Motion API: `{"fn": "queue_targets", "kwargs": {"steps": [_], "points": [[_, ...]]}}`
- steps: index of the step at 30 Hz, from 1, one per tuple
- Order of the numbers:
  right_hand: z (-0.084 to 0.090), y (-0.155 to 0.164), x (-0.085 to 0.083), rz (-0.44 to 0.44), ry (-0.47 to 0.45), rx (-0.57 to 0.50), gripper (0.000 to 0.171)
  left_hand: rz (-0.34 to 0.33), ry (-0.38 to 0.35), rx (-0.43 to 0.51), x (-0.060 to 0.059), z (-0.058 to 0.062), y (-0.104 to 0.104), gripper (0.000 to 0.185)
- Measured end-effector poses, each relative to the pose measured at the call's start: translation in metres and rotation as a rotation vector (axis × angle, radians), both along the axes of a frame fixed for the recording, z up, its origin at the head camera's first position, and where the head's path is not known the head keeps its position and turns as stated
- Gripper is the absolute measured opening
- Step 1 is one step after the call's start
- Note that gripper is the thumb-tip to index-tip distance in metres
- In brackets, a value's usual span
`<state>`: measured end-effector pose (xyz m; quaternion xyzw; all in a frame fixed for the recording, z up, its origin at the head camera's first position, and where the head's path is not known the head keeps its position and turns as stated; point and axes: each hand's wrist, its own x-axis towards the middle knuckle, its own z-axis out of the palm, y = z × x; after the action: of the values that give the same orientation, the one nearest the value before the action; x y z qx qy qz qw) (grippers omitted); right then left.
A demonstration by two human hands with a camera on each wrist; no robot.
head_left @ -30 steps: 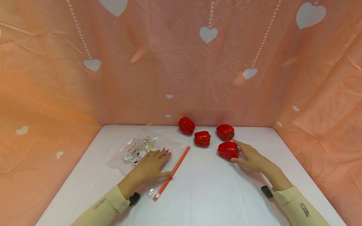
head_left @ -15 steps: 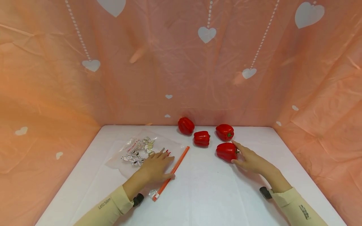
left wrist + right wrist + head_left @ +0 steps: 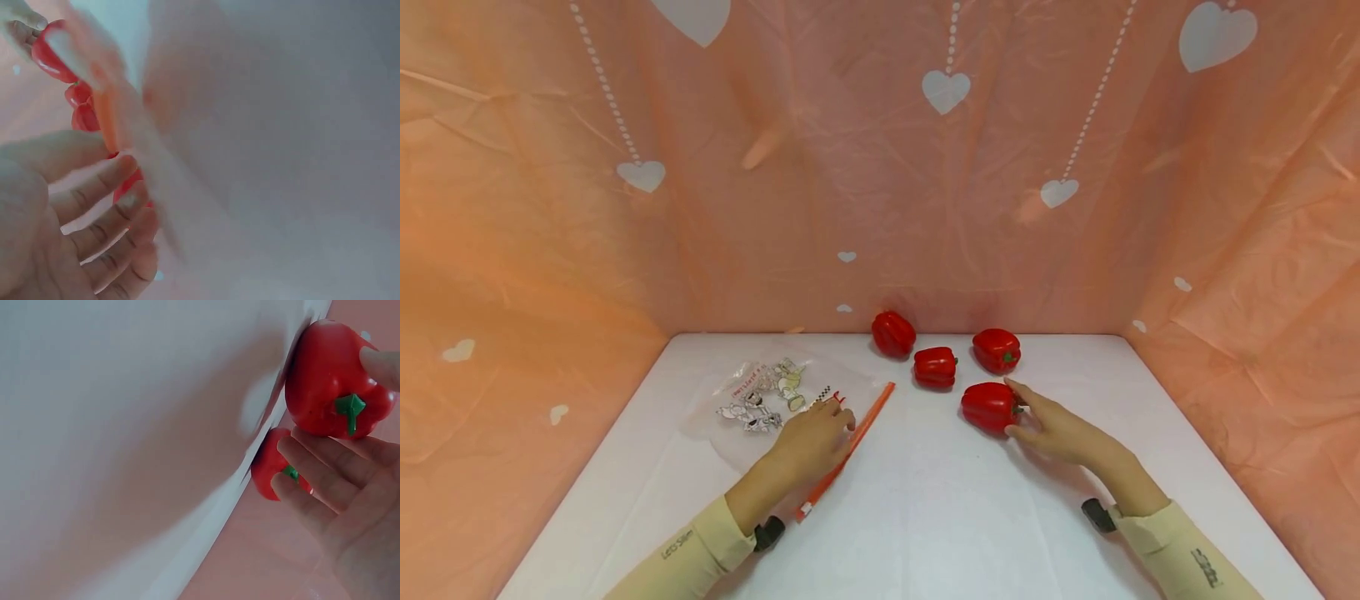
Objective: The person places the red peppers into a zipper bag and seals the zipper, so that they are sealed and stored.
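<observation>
Peppers: four red, on counter [image 3: 925, 500]
Bags: one zip bag [image 3: 775, 400]
Left hand [image 3: 812, 442]: flat on bag, fingers relaxed
Right hand [image 3: 1052, 429]: fingers extended, touching nearest pepper [image 3: 988, 407], gripping nothing

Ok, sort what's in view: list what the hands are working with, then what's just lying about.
In hand:
- left hand on the zip bag
- right hand touching the nearest red pepper

Lying about:
- three other red peppers
- white table
</observation>
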<state>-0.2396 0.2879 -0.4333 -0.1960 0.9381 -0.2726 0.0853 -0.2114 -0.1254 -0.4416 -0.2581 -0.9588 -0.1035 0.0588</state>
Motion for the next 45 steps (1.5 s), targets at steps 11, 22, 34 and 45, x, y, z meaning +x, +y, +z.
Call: {"fn": "queue_targets", "kwargs": {"steps": [11, 22, 34, 45], "points": [[-0.002, -0.019, 0.002, 0.014, -0.035, -0.048, 0.081, 0.150, -0.157, 0.228, -0.007, -0.002, -0.005, 0.005], [-0.006, -0.041, -0.002, 0.112, 0.010, -0.109, 0.073, 0.127, -0.150, 0.354, -0.012, 0.017, -0.016, 0.008], [-0.001, -0.073, -0.004, 0.221, 0.131, -0.170, 0.067, 0.121, -0.120, 0.385, -0.022, 0.022, -0.015, 0.006], [0.005, -0.100, -0.002, 0.218, 0.199, -0.267, 0.071, 0.104, -0.154, 0.420, -0.027, 0.025, -0.004, 0.007]]}}
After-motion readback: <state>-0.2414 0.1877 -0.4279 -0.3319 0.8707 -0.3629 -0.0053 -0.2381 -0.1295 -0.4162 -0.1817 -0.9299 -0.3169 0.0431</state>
